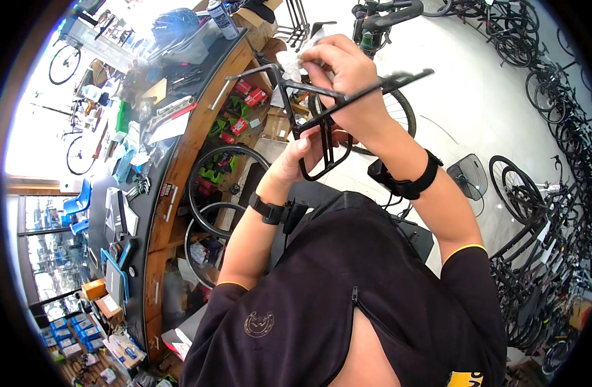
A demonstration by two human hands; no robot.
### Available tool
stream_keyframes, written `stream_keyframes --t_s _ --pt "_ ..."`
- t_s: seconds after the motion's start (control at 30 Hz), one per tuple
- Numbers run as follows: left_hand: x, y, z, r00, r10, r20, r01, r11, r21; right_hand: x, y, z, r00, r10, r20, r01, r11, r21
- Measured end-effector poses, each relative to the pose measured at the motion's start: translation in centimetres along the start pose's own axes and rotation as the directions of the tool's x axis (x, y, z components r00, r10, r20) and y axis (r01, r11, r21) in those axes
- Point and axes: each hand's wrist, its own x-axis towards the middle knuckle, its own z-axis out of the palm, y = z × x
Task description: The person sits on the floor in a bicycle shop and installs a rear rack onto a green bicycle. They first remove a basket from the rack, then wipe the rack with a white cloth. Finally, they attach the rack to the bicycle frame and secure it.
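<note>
While the black tubular frame (pixel 320 118) is held in the air in front of the chest, to the right of the desk (pixel 159 229), its lower part is grasped by the left hand (pixel 301 153). A crumpled white cloth (pixel 290 62) is pinched between the narrowed fingers of the right hand (pixel 347 71), near the frame's upper left corner; whether the tubing itself is touched there cannot be told. From the thin bars and open shape, a light but stiff piece is to be expected, not easily bent. Some slipperiness may be brought by the smooth dark finish. A hold is judged best taken around the lower bars, since from one tip alone the long bar could be swung awkwardly.
</note>
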Motion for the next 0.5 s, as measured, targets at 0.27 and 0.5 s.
stream_keyframes --t_s 0.27,0.5 --pt "0.0 -1.0 -0.6 0.996 0.088 0.014 -0.087 0.995 -0.050 -0.3 -0.5 -1.1 0.914 0.239 0.327 -0.280 0.956 0.084" --pt "-0.1 -1.0 -1.7 0.996 0.084 -0.033 -0.088 0.989 -0.123 -1.8 -0.4 -2.8 0.804 0.488 0.340 -0.531 0.334 0.779"
